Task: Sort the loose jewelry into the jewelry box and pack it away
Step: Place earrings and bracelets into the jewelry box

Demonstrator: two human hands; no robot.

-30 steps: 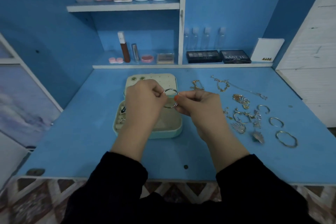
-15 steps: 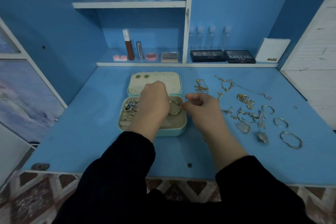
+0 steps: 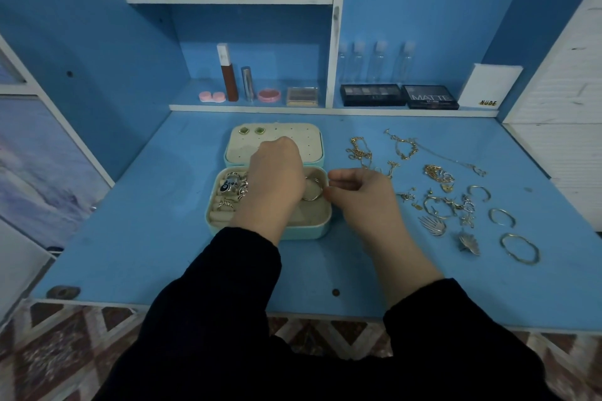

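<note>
At desk centre: open mint-green jewelry box (image 3: 306,233) on the blue desktop (image 3: 163,238), its cream lid panel (image 3: 312,146) lying flat behind it.
Left hand (image 3: 277,179): over the box, fingers curled down, gripping the left side of a thin silver bangle (image 3: 314,192).
Bangle: tilted in the box's right compartment.
Right hand (image 3: 365,198): at the box's right rim, fingers loosely curled, thumb apart, holding nothing, just beside the bangle.
Silver rings (image 3: 233,187): clustered in the left compartment.
Loose gold and silver pieces (image 3: 443,205): spread toward the right edge.

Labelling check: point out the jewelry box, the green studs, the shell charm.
jewelry box (image 3: 306,232): head view, front wall.
green studs (image 3: 243,131): head view, left stud.
shell charm (image 3: 469,243): head view, its middle.
</note>
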